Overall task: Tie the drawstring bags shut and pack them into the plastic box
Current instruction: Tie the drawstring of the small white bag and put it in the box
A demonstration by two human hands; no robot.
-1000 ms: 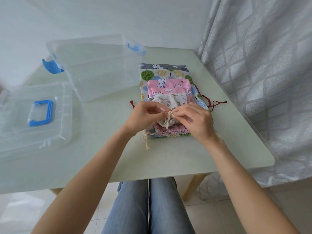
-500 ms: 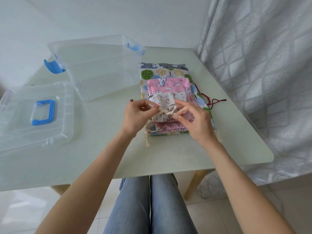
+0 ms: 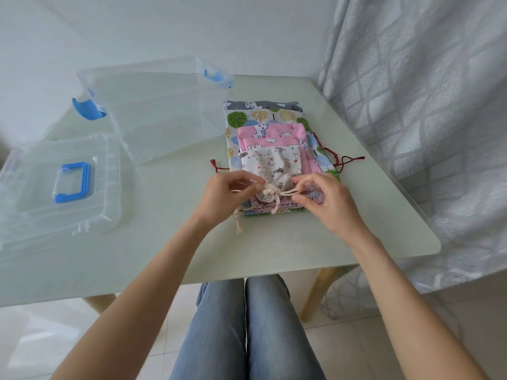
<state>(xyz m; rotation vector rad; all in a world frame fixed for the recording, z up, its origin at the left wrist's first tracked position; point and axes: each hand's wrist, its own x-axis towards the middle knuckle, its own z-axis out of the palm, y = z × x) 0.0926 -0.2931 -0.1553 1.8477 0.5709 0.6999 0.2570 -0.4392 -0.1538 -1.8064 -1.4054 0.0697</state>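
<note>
Pale green and smooth, the rounded table (image 3: 288, 250) stands against a white wall with a grey patterned curtain (image 3: 428, 111) at its right. On it lies a stack of flat printed drawstring bags (image 3: 263, 119), and on top sits a small cream cloth bag with cartoon animals (image 3: 270, 165), its neck gathered shut. The left hand (image 3: 227, 196) pinches the cream cord (image 3: 270, 192) at the neck, and the right hand (image 3: 326, 201) pinches the cord's other end, pulled sideways. A clear plastic box with blue latches (image 3: 164, 111) stands open to the left of the stack, its clear lid with a blue handle (image 3: 63, 185) lying nearer the table's left edge.
</note>
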